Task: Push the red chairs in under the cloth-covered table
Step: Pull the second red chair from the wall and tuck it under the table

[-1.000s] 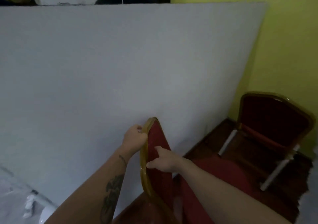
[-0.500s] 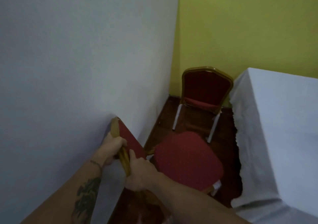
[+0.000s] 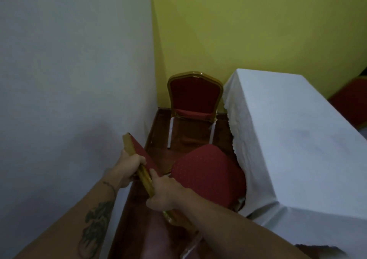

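A red chair (image 3: 208, 175) with a gold frame stands in front of me, its seat facing the table on the right and its front edge touching the hanging cloth. My left hand (image 3: 129, 166) and my right hand (image 3: 164, 193) both grip the gold top rail of its backrest. The table (image 3: 294, 139) is covered with a white cloth that reaches the floor. A second red chair (image 3: 194, 101) stands further away against the yellow wall, beside the table's far end.
A large white-covered surface (image 3: 69, 79) fills the left side, close to the chair's back. A narrow strip of dark wooden floor (image 3: 158, 145) runs between it and the table. Part of another red chair (image 3: 351, 103) shows at the far right.
My view swung right from the white surface on the left to the table. The chair turned and its seat moved toward the cloth edge. Both hands stayed on the backrest.
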`<move>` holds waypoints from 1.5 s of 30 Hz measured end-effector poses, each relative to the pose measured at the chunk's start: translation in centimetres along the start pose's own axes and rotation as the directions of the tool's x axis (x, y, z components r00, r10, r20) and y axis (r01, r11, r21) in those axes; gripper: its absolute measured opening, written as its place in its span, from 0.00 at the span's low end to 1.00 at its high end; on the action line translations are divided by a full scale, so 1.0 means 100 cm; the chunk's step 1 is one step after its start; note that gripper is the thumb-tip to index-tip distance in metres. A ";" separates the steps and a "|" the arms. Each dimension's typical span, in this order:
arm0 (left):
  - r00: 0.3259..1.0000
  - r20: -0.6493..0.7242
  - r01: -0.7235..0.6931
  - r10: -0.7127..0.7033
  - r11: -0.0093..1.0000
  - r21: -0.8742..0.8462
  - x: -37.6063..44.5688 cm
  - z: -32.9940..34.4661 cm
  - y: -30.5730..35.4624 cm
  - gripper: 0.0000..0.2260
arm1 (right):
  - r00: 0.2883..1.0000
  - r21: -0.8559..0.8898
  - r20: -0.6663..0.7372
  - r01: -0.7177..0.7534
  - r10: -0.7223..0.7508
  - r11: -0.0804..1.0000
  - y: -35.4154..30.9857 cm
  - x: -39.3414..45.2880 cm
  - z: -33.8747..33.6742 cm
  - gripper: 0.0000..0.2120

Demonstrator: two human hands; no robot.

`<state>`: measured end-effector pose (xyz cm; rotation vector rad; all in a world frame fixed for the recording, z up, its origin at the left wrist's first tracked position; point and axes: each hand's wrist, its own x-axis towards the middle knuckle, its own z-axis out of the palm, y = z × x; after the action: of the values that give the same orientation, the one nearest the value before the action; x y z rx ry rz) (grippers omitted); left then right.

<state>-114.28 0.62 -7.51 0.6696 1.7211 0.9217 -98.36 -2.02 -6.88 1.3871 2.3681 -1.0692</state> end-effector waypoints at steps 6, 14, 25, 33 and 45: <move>0.996 0.086 -0.042 0.032 0.992 0.115 0.020 0.043 0.028 0.19 | 0.997 0.048 0.012 -0.071 0.070 0.996 0.038 0.011 -0.024 0.51; 0.986 0.167 -0.009 -0.022 0.984 0.178 0.053 0.086 0.054 0.17 | 0.981 0.137 -0.030 -0.185 0.190 0.973 0.071 0.025 -0.046 0.48; 0.952 0.306 -0.088 0.011 0.967 0.237 0.140 0.098 0.100 0.17 | 0.936 0.246 -0.094 -0.309 0.340 0.919 0.071 0.082 -0.087 0.46; 0.914 0.405 -0.123 0.010 0.959 0.254 0.213 0.084 0.132 0.27 | 0.885 0.307 -0.184 -0.362 0.428 0.880 0.044 0.133 -0.106 0.42; 0.859 0.512 -0.190 0.010 0.935 0.300 0.259 0.069 0.160 0.39 | 0.851 0.450 -0.061 -0.444 0.522 0.775 0.041 0.180 -0.117 0.46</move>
<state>-115.87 31.74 -8.93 1.1342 1.3807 0.4497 -102.61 19.22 -9.39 2.1821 1.7498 -1.3807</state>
